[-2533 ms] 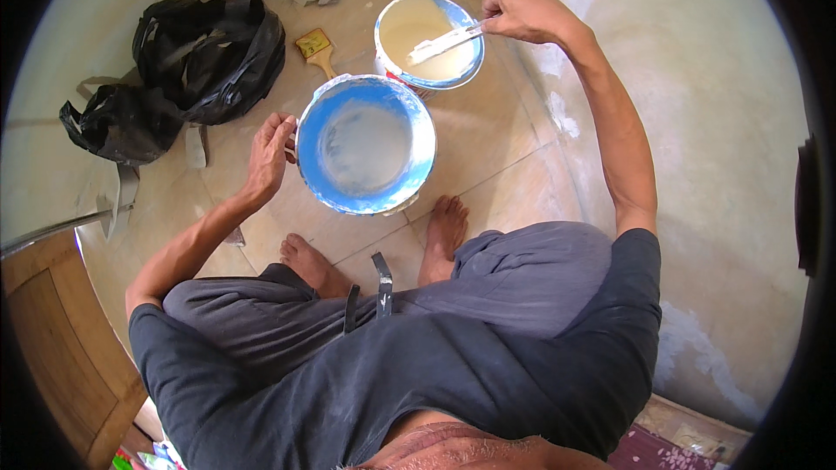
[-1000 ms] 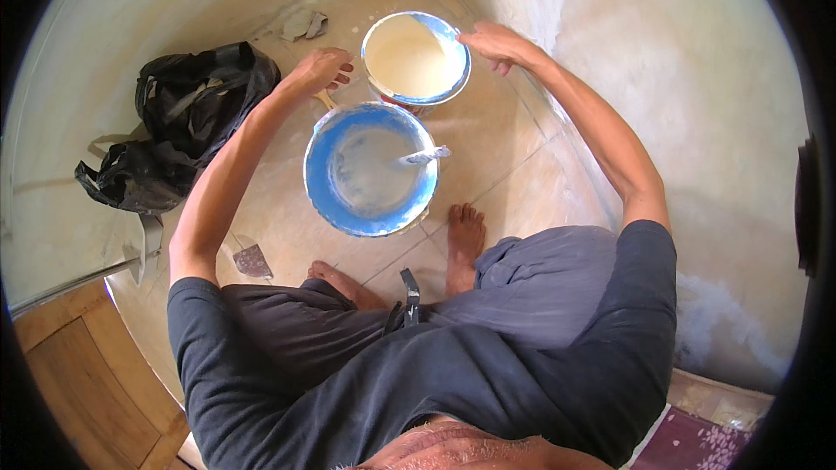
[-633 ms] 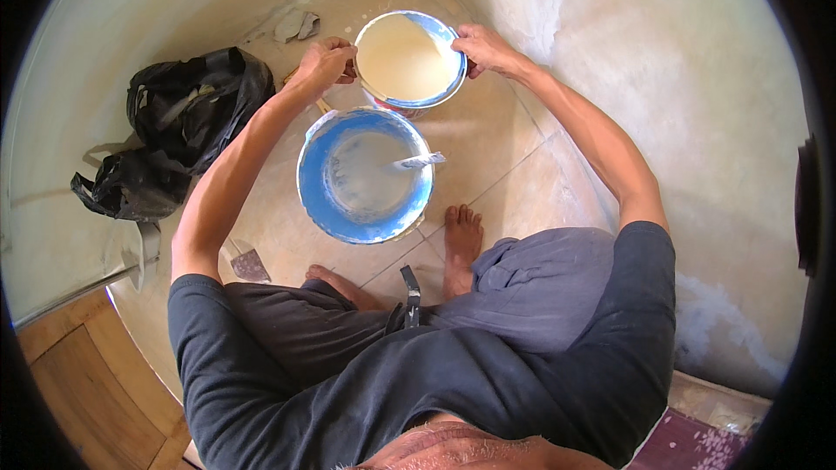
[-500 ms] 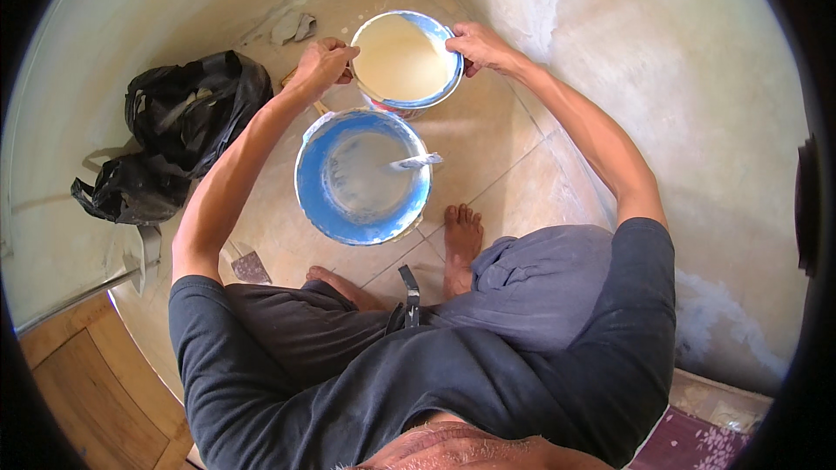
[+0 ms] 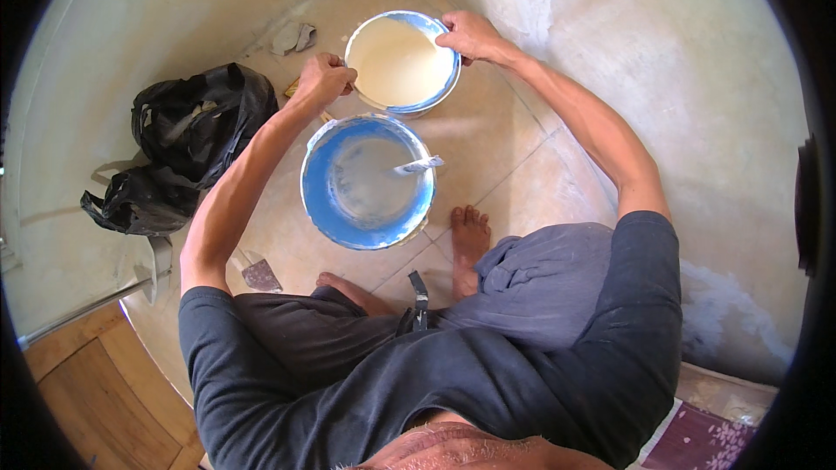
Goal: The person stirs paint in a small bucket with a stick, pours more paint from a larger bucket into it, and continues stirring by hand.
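A bucket point(image 5: 406, 109) of smooth cream-coloured liquid, like paint, stands at the far side in front of me. At its left rim my left hand point(image 5: 324, 78) has its fingers closed on the edge. My right hand point(image 5: 470, 37) grips the upper right rim, thumb over the blue inside wall. Nearer to me is a wider blue bucket point(image 5: 324, 200), its bottom coated with whitish liquid or residue. A whitish-smeared stick or handle point(image 5: 420, 165) leans over that bucket's right rim; neither hand touches it.
Black plastic bags point(image 5: 205, 122) lie left of the buckets, by the wall. A crumpled grey scrap point(image 5: 293, 37) is near the far corner. A small brownish piece point(image 5: 260, 276) lies by my left knee. Patchy walls point(image 5: 679, 78) close in on both sides; a wooden panel point(image 5: 104, 392) is at lower left.
My right hand has slid up along the rim, and the cream-filled bucket has shifted slightly left. The red patch below its rim no longer shows. The whole view has moved a little.
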The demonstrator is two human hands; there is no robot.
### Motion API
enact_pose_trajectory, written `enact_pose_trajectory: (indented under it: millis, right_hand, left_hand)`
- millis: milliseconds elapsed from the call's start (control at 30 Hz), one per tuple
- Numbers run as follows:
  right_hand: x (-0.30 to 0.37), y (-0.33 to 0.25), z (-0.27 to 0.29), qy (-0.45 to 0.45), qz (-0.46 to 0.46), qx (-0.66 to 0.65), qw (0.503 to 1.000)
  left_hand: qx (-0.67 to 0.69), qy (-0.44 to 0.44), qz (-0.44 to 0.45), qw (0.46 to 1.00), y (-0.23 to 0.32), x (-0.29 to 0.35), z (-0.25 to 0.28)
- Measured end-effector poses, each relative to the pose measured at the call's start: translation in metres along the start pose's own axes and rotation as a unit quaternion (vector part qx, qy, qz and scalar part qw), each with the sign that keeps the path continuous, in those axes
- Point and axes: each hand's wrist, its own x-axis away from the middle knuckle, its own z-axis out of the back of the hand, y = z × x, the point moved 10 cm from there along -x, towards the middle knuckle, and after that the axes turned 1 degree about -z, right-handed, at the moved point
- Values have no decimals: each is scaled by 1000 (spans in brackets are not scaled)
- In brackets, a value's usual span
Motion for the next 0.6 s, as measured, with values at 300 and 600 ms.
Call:
enact_pose_trajectory:
  millis: [300,600]
  right_hand:
    - [5,-61,47,104,126,129,978]
    - [52,-159,66,161,262,177,935]
  left_hand:
    - [88,-21,-36,995,45,34,14]
    - [87,-3,-73,994,69,90,41]
